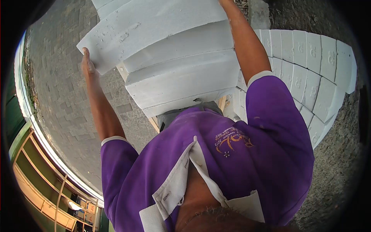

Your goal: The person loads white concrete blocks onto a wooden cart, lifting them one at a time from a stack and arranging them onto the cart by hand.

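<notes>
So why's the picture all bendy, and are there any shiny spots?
Head view: probably a very wide lens, which bends the white strip beside the paving and darkens the corners; head view: yes, a bright patch near the wooden frame, lower left; head view: the held white block is softly lit, its marks clear.

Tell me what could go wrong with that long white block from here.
The long white block reaches farther left than the white blocks nearer the body, and the left hand grips only its end; if that slips, the end might drop toward the paving. Crumbs or chipped spots show on its face, so bits could come loose. The left hand is bare, so a rough edge might scrape it.
</notes>
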Available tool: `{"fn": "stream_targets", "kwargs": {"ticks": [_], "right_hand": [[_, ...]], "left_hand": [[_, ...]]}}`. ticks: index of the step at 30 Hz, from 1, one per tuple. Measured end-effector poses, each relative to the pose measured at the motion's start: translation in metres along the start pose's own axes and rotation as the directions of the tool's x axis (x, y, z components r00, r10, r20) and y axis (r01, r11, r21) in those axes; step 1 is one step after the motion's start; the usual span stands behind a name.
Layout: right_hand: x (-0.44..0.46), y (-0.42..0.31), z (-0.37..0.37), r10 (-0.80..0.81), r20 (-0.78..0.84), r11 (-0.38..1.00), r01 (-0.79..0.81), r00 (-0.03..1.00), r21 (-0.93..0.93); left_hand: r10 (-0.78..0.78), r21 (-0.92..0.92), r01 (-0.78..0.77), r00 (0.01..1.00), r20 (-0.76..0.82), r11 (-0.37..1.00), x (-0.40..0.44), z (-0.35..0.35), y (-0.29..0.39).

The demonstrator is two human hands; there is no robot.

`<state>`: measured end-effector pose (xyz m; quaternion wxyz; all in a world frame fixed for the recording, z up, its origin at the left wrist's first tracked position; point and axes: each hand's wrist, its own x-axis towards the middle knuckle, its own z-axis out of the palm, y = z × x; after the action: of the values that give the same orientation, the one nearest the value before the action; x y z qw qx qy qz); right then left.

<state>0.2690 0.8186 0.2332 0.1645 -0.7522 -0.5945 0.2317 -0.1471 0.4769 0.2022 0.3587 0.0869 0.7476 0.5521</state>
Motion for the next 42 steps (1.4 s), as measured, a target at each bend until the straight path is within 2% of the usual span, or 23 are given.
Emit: {"fn": "stream_targets", "kwargs": {"ticks": [1, 3, 5, 7, 9, 11, 15, 19, 21, 23, 25, 27, 30, 32, 33, 34, 35, 36, 37, 38, 40, 41, 42], "right_hand": [[-0.002, 0.019, -0.004, 0.077, -0.016, 0.997, -0.077, 0.997, -0.028], [0.011, 0.078, 0.003, 0.052, -0.062, 0.999, -0.053, 0.997, -0.01], [0.021, 0.136, 0.018, 0.045, -0.111, 0.999, -0.044, 0.993, 0.011], [0.023, 0.178, 0.029, 0.119, -0.195, 0.976, -0.151, 0.974, -0.159], [-0.001, 0.179, 0.021, 0.19, -0.189, 0.972, -0.212, 0.963, -0.103], [-0.015, 0.176, 0.014, 0.168, -0.134, 0.986, -0.168, 0.977, 0.01], [-0.005, 0.178, 0.019, 0.111, -0.131, 0.993, -0.116, 0.985, -0.031], [-0.012, 0.179, 0.008, 0.178, 0.008, 0.983, -0.178, 0.984, -0.053], [-0.017, 0.189, 0.016, 0.084, -0.21, 0.99, -0.105, 0.974, -0.091], [-0.008, 0.228, 0.029, 0.029, -0.208, 0.997, -0.042, 0.978, -0.06], [-0.018, 0.229, 0.027, -0.016, -0.216, 0.999, 0.01, 0.976, -0.03], [-0.059, 0.212, 0.005, 0.253, -0.143, 0.967, -0.246, 0.957, 0.067], [-0.064, 0.2, 0.001, 0.222, -0.101, 0.972, -0.212, 0.97, 0.104], [-0.057, 0.223, 0.007, 0.145, -0.079, 0.989, -0.142, 0.986, 0.047], [-0.04, 0.246, 0.021, 0.083, -0.082, 0.997, -0.083, 0.993, 0.003], [-0.028, 0.257, 0.021, 0.127, -0.015, 0.992, -0.127, 0.992, -0.025], [-0.021, 0.262, 0.016, 0.172, 0.055, 0.984, -0.17, 0.983, -0.053], [-0.026, 0.248, -0.005, 0.199, 0.126, 0.976, -0.207, 0.972, 0.061], [-0.041, 0.228, -0.029, 0.21, 0.2, 0.954, -0.245, 0.957, 0.174], [-0.056, 0.217, -0.043, 0.224, 0.175, 0.949, -0.255, 0.959, 0.184], [-0.07, 0.203, -0.064, 0.066, 0.056, 0.966, -0.078, 0.996, 0.246], [-0.063, 0.213, -0.064, 0.064, 0.032, 0.963, -0.07, 0.997, 0.259], [-0.057, 0.234, -0.05, 0.196, 0.131, 0.915, -0.229, 0.972, 0.331]], "left_hand": [[-0.011, -0.006, 0.011, 1.0, -0.007, 1.0, -0.007, 0.006, -0.008], [0.032, 0.022, -0.034, 0.994, 0.1, 0.999, -0.015, 0.017, -0.024], [0.042, 0.068, -0.05, 0.993, 0.107, 0.996, -0.02, 0.027, -0.036], [0.06, 0.122, -0.075, 0.991, 0.123, 0.99, -0.017, 0.033, -0.048], [0.04, 0.137, -0.058, 0.991, 0.131, 0.989, -0.01, 0.032, -0.053], [0.046, 0.115, -0.064, 0.988, 0.15, 0.991, -0.02, 0.031, -0.058], [0.055, 0.055, -0.066, 0.981, 0.185, 0.996, -0.056, 0.032, -0.058], [0.115, -0.004, -0.117, 0.975, 0.191, 0.993, -0.076, 0.029, -0.071], [0.118, 0.007, -0.12, 0.98, 0.158, 0.993, -0.074, 0.02, -0.089], [0.141, 0.071, -0.154, 0.977, 0.157, 0.986, -0.08, 0.018, -0.101], [0.127, 0.093, -0.14, 0.983, 0.133, 0.986, -0.084, 0.015, -0.111], [0.182, 0.094, -0.2, 0.968, 0.172, 0.975, -0.089, 0.017, -0.11], [0.179, 0.133, -0.204, 0.968, 0.176, 0.97, -0.082, 0.013, -0.115], [0.148, 0.08, -0.167, 0.968, 0.203, 0.983, -0.092, 0.014, -0.103], [0.033, 0.106, -0.057, 0.975, 0.222, 0.993, -0.085, 0.005, -0.102], [-0.081, 0.137, 0.049, 0.968, 0.237, 0.989, -0.075, -0.003, -0.102], [-0.116, 0.088, 0.097, 0.964, 0.241, 0.991, -0.075, -0.002, -0.096], [-0.152, 0.041, 0.147, 0.958, 0.243, 0.988, -0.076, 0.0, -0.091], [-0.189, 0.086, 0.175, 0.959, 0.212, 0.981, -0.073, 0.0, -0.094], [-0.225, 0.132, 0.204, 0.959, 0.173, 0.97, -0.071, -0.002, -0.103], [-0.327, 0.149, 0.295, 0.897, 0.298, 0.944, -0.065, -0.006, -0.127], [-0.284, 0.091, 0.27, 0.915, 0.286, 0.959, -0.074, -0.002, -0.136], [-0.239, 0.029, 0.241, 0.933, 0.267, 0.97, -0.087, 0.003, -0.142]]}}
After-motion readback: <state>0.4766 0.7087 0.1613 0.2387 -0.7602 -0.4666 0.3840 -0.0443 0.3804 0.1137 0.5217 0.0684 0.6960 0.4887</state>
